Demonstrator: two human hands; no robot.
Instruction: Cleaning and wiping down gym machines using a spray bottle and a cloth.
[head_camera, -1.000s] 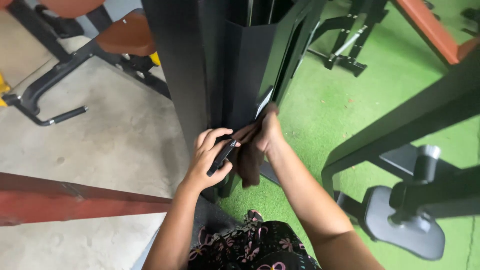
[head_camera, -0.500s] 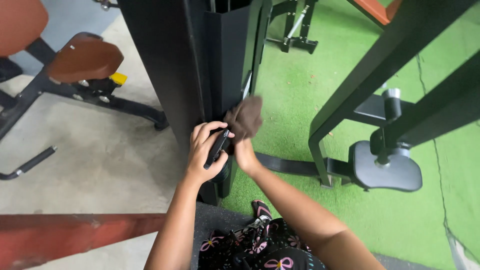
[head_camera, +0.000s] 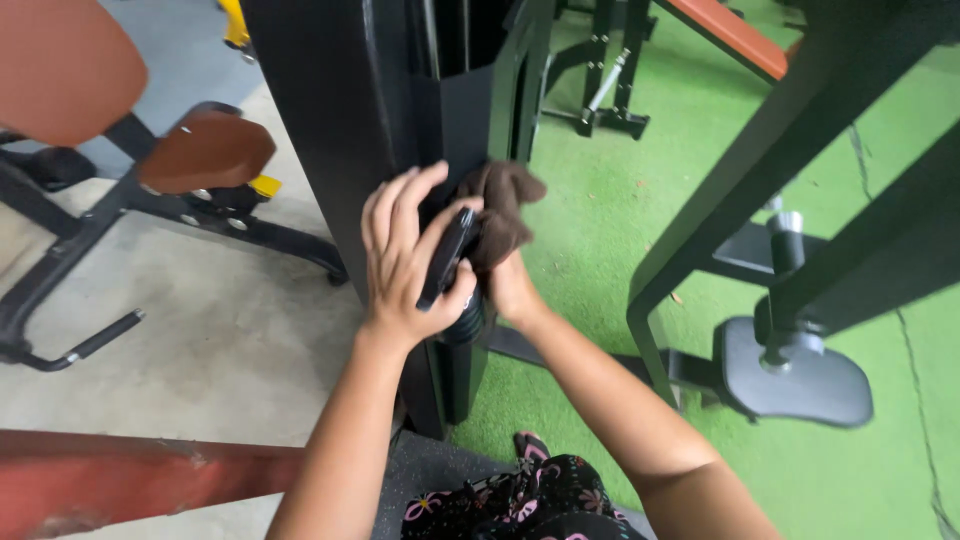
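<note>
The cloth (head_camera: 500, 215) is dark brown, soft and bunched into a loose wad with folds on its upper surface. It lies against the black upright column (head_camera: 330, 140) of a gym machine, at the edge where a narrower black panel (head_camera: 465, 120) meets the column.

The right hand (head_camera: 512, 285) grips the cloth from below. Its fingers are closed around the lower part of the wad and are mostly hidden by it; the cloth rises above and beyond them. The right forearm runs down to the lower right of the view.

The left hand (head_camera: 405, 265) holds a slim black flat object (head_camera: 447, 257), edge-on to the camera; what kind of object it is cannot be told. The thumb presses it from the near side. The left fingers (head_camera: 395, 205) are extended and slightly spread, with their tips resting on the column. The cloth sits just to the right of these fingers, touching or nearly touching the black object.

Left of the fingers stands a bench frame with brown padded seats (head_camera: 205, 150) on a concrete floor (head_camera: 230, 340). Right of the fingers lies green artificial turf (head_camera: 590, 220), crossed by a black slanted machine frame (head_camera: 760, 150) with a rounded foot plate (head_camera: 800, 380). Below the wrists, dark flower-patterned clothing (head_camera: 520, 500) is visible. A red beam (head_camera: 120, 480) crosses the lower left corner.
</note>
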